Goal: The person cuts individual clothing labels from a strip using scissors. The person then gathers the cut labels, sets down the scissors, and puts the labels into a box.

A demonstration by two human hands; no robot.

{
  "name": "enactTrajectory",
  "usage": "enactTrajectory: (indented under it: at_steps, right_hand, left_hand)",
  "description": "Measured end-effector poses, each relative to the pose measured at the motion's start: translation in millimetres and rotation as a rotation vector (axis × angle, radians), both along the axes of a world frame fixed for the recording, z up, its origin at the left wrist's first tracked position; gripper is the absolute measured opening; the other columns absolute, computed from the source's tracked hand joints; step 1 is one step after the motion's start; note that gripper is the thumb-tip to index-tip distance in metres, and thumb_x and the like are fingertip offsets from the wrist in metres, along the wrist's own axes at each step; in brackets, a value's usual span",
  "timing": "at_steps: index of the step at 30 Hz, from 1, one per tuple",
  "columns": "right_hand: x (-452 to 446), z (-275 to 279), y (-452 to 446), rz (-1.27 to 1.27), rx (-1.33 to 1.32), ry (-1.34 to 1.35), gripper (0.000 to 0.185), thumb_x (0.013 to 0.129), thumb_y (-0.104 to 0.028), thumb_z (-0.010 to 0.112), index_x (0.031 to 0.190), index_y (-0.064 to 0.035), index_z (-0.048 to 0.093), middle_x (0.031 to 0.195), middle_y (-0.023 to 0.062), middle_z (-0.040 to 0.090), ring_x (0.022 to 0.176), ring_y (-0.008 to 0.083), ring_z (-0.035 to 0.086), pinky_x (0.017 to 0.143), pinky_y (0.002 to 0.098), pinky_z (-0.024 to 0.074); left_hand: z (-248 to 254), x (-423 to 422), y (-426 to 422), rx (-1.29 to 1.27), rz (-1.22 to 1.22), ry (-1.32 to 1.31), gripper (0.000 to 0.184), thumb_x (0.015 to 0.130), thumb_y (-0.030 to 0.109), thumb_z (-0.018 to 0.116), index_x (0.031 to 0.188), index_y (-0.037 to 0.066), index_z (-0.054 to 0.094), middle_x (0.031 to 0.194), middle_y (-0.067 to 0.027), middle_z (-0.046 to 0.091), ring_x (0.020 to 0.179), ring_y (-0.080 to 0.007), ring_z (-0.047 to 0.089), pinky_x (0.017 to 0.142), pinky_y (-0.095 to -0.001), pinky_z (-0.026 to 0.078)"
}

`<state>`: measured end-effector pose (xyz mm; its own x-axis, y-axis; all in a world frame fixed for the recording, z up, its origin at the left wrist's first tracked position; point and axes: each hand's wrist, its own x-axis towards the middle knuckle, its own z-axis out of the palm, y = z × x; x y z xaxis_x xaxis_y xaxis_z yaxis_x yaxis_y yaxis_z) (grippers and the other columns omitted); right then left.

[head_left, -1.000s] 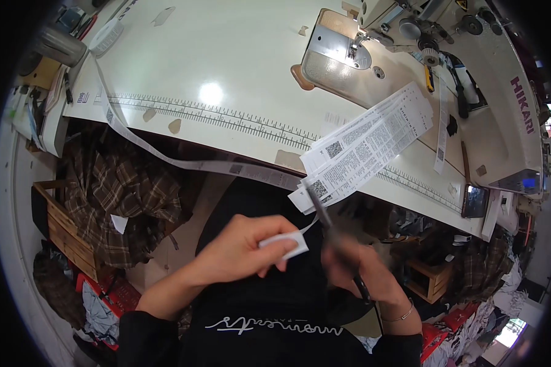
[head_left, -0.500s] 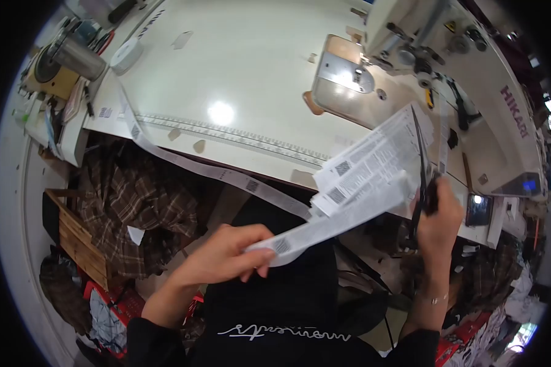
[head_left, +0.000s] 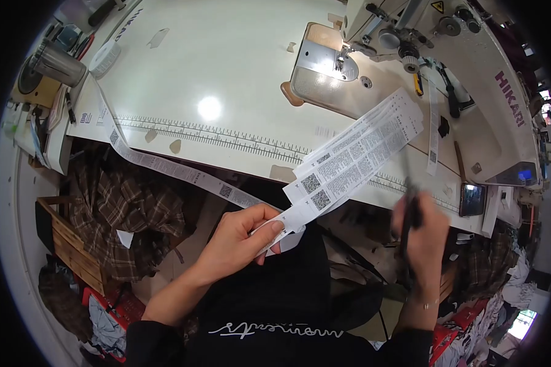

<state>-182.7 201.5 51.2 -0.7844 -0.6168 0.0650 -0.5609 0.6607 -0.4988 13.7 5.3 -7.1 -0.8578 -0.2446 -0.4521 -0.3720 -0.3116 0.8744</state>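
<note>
My left hand pinches the near end of a white printed label strip between thumb and fingers. Several cut care labels with printed text and square codes lie fanned out under and beyond it, over the table's front edge. From the left, a long uncut label ribbon runs down to the same hand. My right hand is closed around dark scissors, just right of the labels and apart from them. Motion smears the scissors, so their blades are hard to make out.
A sewing machine stands at the right, its metal plate set in the white table. A printed ruler follows the front edge. The label roll sits far left. Plaid cloth hangs below; a phone lies right.
The scissors have moved down and away from the labels' far end. The strip in my left hand now lies flatter along the fanned labels. The camera view has shifted slightly.
</note>
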Motion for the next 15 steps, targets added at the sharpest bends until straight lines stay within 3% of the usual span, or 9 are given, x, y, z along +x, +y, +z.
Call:
enactTrajectory:
  at_steps: [1, 3, 5, 6, 7, 9, 12, 15]
  right_hand:
    - [8.3, -1.9, 10.5, 0.158, -0.016, -0.247, 0.026, 0.068, -0.013, 0.075, 0.076, -0.0023, 0.052, 0.061, 0.0075, 0.05, 0.052, 0.0183, 0.049, 0.051, 0.0298, 0.0411]
    - [19.0, -4.1, 21.7, 0.446, 0.09, -0.485, 0.033, 0.067, -0.019, 0.08, 0.079, -0.003, 0.054, 0.064, 0.0074, 0.054, 0.052, 0.021, 0.051, 0.051, 0.0306, 0.0419]
    - [26.5, -11.2, 34.1, 0.44, 0.251, -0.78, 0.032, 0.067, -0.025, 0.081, 0.083, -0.0038, 0.062, 0.065, 0.0065, 0.055, 0.057, 0.0154, 0.054, 0.053, 0.0272, 0.0412]
    - [29.5, -14.5, 37.4, 0.453, 0.177, -0.939, 0.035, 0.07, -0.028, 0.078, 0.089, -0.0035, 0.062, 0.066, 0.0048, 0.054, 0.057, 0.0147, 0.051, 0.054, 0.0283, 0.041]
    - [31.7, -21.2, 41.4, 0.455, 0.178, -0.939, 0.035, 0.07, -0.028, 0.078, 0.089, -0.0035, 0.062, 0.066, 0.0048, 0.054, 0.057, 0.0147, 0.051, 0.054, 0.0283, 0.041]
    - [34.6, -34.3, 48.9, 0.515, 0.279, -0.998, 0.042, 0.073, -0.031, 0.077, 0.095, -0.0019, 0.055, 0.071, 0.0111, 0.058, 0.064, 0.0286, 0.058, 0.059, 0.0358, 0.0434]
    - [46.3, -40.3, 35.5, 0.502, 0.149, -0.968, 0.045, 0.076, -0.033, 0.074, 0.101, -0.0027, 0.052, 0.073, 0.012, 0.058, 0.067, 0.0299, 0.058, 0.061, 0.0363, 0.0429]
    - [46.6, -37.0, 23.8, 0.442, 0.211, -1.002, 0.047, 0.076, -0.035, 0.074, 0.101, -0.0027, 0.051, 0.072, 0.0126, 0.057, 0.067, 0.0309, 0.057, 0.06, 0.0367, 0.0422]
  left_hand:
    - [-1.3, 0.1, 0.6, 0.021, 0.013, 0.002, 0.019, 0.094, 0.017, 0.054, 0.097, -0.001, 0.06, 0.066, -0.0032, 0.062, 0.048, -0.0036, 0.051, 0.043, -0.0175, 0.039]
    - [-1.8, 0.7, 1.5, 0.044, 0.017, 0.011, 0.019, 0.094, 0.017, 0.054, 0.098, -0.001, 0.06, 0.066, -0.0031, 0.062, 0.048, -0.0035, 0.051, 0.043, -0.0175, 0.039]
    - [-3.0, 1.5, 2.4, 0.063, 0.029, 0.02, 0.019, 0.094, 0.017, 0.055, 0.098, -0.001, 0.06, 0.066, -0.003, 0.061, 0.048, -0.0033, 0.05, 0.043, -0.0175, 0.039]
    - [-3.8, 1.6, 3.0, 0.062, 0.04, 0.015, 0.019, 0.094, 0.017, 0.055, 0.097, -0.001, 0.06, 0.066, -0.0028, 0.061, 0.049, -0.0031, 0.05, 0.043, -0.0173, 0.039]
    - [-4.2, 1.6, 3.2, 0.058, 0.051, 0.011, 0.019, 0.094, 0.017, 0.055, 0.097, -0.001, 0.06, 0.066, -0.0025, 0.061, 0.049, -0.0029, 0.05, 0.043, -0.0172, 0.038]
    - [-0.2, 1.9, 3.9, 0.062, 0.045, 0.02, 0.019, 0.093, 0.017, 0.056, 0.097, -0.001, 0.06, 0.066, -0.0024, 0.061, 0.048, -0.0027, 0.05, 0.043, -0.0171, 0.038]
    - [1.1, 1.3, 7.0, 0.057, 0.033, 0.033, 0.018, 0.093, 0.017, 0.056, 0.097, -0.001, 0.061, 0.065, -0.0019, 0.061, 0.048, -0.0024, 0.05, 0.043, -0.0169, 0.038]
    - [0.3, 2.4, 8.3, 0.04, 0.037, 0.049, 0.02, 0.093, 0.016, 0.056, 0.102, -0.001, 0.061, 0.066, -0.002, 0.061, 0.05, -0.0027, 0.052, 0.043, -0.017, 0.039]
